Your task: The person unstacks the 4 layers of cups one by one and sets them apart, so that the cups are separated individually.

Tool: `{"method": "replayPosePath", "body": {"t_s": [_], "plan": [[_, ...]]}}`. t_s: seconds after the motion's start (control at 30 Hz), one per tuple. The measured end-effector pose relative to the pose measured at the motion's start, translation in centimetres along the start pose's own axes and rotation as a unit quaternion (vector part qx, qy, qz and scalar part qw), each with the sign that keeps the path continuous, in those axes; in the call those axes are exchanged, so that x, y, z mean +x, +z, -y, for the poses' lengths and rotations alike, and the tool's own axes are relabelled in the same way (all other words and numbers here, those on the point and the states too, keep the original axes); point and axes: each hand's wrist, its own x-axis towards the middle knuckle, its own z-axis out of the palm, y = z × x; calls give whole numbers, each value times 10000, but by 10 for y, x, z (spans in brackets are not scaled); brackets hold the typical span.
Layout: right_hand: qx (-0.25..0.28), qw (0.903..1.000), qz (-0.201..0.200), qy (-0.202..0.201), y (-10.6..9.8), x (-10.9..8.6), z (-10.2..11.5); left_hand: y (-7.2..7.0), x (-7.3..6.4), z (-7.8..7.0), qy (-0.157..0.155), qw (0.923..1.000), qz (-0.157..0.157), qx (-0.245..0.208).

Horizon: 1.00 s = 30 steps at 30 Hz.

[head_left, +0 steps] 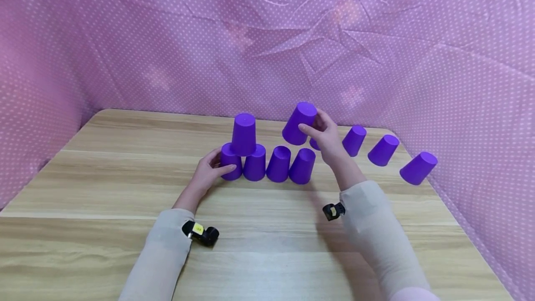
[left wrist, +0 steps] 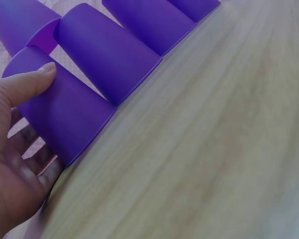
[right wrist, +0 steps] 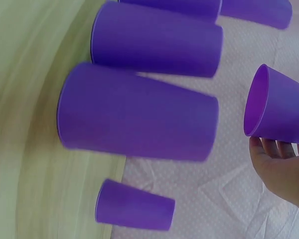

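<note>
Several purple cups stand upside down side by side in a row on the table. My left hand (head_left: 205, 178) grips the leftmost cup (head_left: 231, 165), its thumb across the front and the fingers around the far side. One upper cup (head_left: 244, 134) straddles the tops of that cup and its neighbour (head_left: 254, 166). To the right, the third cup (head_left: 278, 166) and the end cup (head_left: 303, 167) carry nothing on top. My right hand (head_left: 329, 140) holds another upside-down cup (head_left: 297, 127) in the air above the row's right end, slightly tilted, thumb on its near side.
Three more upside-down cups stand spaced apart at the right: a far one (head_left: 354, 141), a middle one (head_left: 383, 150) and a near one (head_left: 418, 168). Another cup (head_left: 315, 144) is partly hidden behind my right hand. Pink dotted cloth (head_left: 267, 59) hangs around the wooden table (head_left: 259, 254).
</note>
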Motion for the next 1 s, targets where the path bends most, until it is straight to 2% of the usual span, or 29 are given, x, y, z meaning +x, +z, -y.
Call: {"method": "replayPosePath", "body": {"t_s": [0.37,0.5,0.67,0.83,1.0], "plan": [[69,9985,-502,-190,-47,-8,0,0,0,0,-106,9999,13,62],[-54,9978,-657,-113,-64,-14,-3,-2,6,10,-80,10000,11,5],[57,9967,-811,-64,-83,-22,-5,-2,12,25,-66,10000,-37,43],[237,9949,-978,-57,-105,-30,-7,-2,13,27,-11,9999,-56,119],[394,9940,-1001,-212,-123,-40,-8,-3,13,27,-1,9999,-62,96]]}}
